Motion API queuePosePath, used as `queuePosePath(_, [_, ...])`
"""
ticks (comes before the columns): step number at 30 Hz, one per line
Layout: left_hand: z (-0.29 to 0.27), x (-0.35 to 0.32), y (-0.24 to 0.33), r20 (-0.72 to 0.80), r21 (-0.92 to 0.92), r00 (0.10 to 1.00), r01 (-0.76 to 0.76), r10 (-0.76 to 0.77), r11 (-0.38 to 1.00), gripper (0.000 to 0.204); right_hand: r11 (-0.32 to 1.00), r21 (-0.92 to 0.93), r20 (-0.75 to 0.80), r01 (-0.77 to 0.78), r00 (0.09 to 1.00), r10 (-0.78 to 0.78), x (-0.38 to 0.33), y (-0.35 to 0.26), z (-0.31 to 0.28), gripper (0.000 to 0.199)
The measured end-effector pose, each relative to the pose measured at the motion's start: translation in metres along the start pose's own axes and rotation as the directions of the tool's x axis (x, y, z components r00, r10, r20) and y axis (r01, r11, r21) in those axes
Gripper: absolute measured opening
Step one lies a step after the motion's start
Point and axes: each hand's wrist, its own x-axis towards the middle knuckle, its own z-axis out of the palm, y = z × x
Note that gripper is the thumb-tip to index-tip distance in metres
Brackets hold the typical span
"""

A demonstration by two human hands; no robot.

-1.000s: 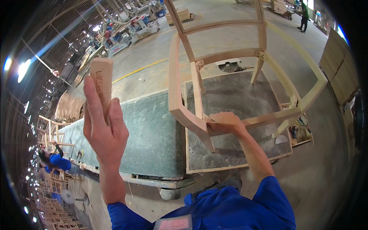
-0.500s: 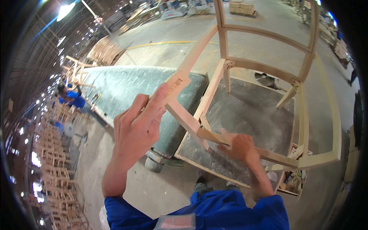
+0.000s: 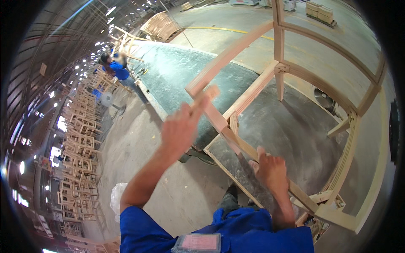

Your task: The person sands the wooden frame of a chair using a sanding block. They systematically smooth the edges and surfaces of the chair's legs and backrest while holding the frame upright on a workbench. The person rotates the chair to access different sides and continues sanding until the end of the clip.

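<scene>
An unfinished wooden armchair frame of pale timber stands tilted before me. My left hand is closed around a flat tan piece, held at the front end of the near armrest. Motion smears that hand and piece, so whether the piece touches the wood I cannot tell. My right hand grips the seat frame's front rail, fingers curled over it. The chair's backrest rises at the upper right.
Beneath the chair is a dark-topped worktable. A long green-grey table extends beyond, with a co-worker in blue beside it. Rows of chair frames and a fan stand left; a round disc tool sits right.
My left hand has drawn back from atop the armrest to its front end, with the tan piece. My right hand stays on the rail. The view has shifted leftward.
</scene>
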Motion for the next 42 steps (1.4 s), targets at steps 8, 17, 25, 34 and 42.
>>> queuePosePath(8, [-0.017, 0.017, -0.006, 0.059, 0.045, 0.998, -0.008, 0.005, 0.999, 0.068, 0.997, 0.074, -0.072, 0.031, 0.997, -0.025, -0.003, 0.005, 0.010, 0.063])
queuePosePath(17, [-0.031, 0.020, -0.007, 0.059, 0.038, 0.998, -0.008, 0.006, 0.999, 0.056, 0.994, 0.108, -0.074, 0.018, 0.997, -0.010, -0.004, 0.002, 0.009, 0.069])
queuePosePath(25, [-0.047, 0.020, -0.016, 0.111, 0.047, 0.994, -0.003, -0.002, 0.999, 0.051, 0.991, 0.122, -0.145, 0.058, 0.989, -0.041, -0.009, 0.003, 0.013, 0.070])
queuePosePath(34, [-0.027, -0.010, 0.020, 0.296, 0.015, 0.947, -0.137, 0.127, 0.990, 0.066, 0.977, 0.210, -0.104, 0.025, 0.995, -0.003, -0.005, 0.001, 0.006, 0.066])
queuePosePath(42, [-0.014, -0.007, 0.019, 0.254, 0.122, 0.967, -0.030, -0.002, 0.992, 0.068, 0.984, 0.175, -0.058, -0.019, 0.998, 0.030, -0.004, 0.002, 0.004, 0.067])
